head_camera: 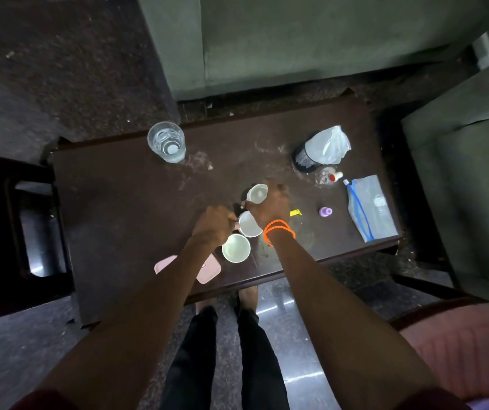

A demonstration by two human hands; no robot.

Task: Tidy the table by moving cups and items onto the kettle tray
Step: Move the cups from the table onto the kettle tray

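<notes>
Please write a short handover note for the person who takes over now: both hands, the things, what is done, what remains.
Right hand: closed on the far white cup.
Left hand: closed at the handle of the middle white cup.
Near white cup: free on the table.
Done: nothing visibly on a tray; no kettle tray is in view.
Left: three cups, the water glass, the pink lid, the small items at right.

A dark brown wooden coffee table [125, 202], its top scuffed and dusty, stood on a speckled dark stone floor [59, 69] that reflected streaks of light near the table's near edge. A grey-green sofa [296, 39] sat beyond the table, a matching armchair [468, 187] to its right, and a dark side table [24, 226] to its left.
</notes>
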